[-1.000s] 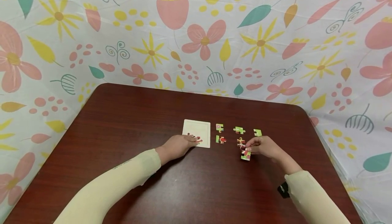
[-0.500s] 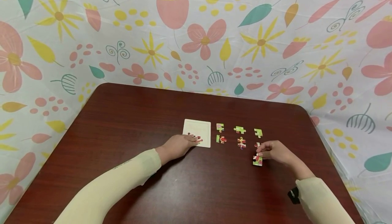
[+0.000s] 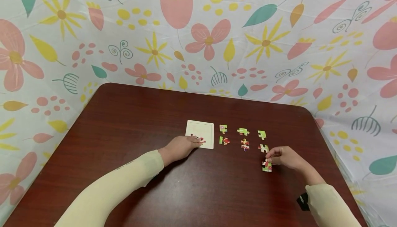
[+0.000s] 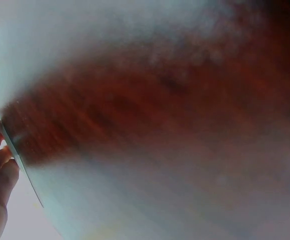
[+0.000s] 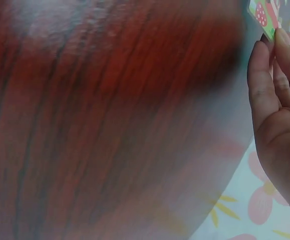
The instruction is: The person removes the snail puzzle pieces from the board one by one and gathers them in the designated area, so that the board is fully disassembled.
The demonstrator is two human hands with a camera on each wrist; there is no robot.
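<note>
In the head view my left hand point(image 3: 180, 147) rests on the lower left of a cream square puzzle board point(image 3: 208, 127). Red picture parts show around its fingers; the hand hides much of them. Its fingers sit at the edge of the left wrist view. My right hand point(image 3: 286, 157) pinches a green and red jigsaw piece point(image 3: 267, 167) between thumb and fingers, at the right of the table. A corner of the same jigsaw piece point(image 5: 263, 15) shows in the right wrist view. Just above it lies another jigsaw piece point(image 3: 264, 148).
Between the board and the right hand, loose jigsaw pieces point(image 3: 245, 144) lie in two spaced rows on the dark red-brown table point(image 3: 149, 113). A floral cloth point(image 3: 198, 30) hangs behind the table and at its sides. A black band point(image 3: 302, 201) is at the right sleeve.
My right hand has moved rightward and toward me with the pinched jigsaw piece, uncovering pieces of the second row. The left hand stays on the board.
</note>
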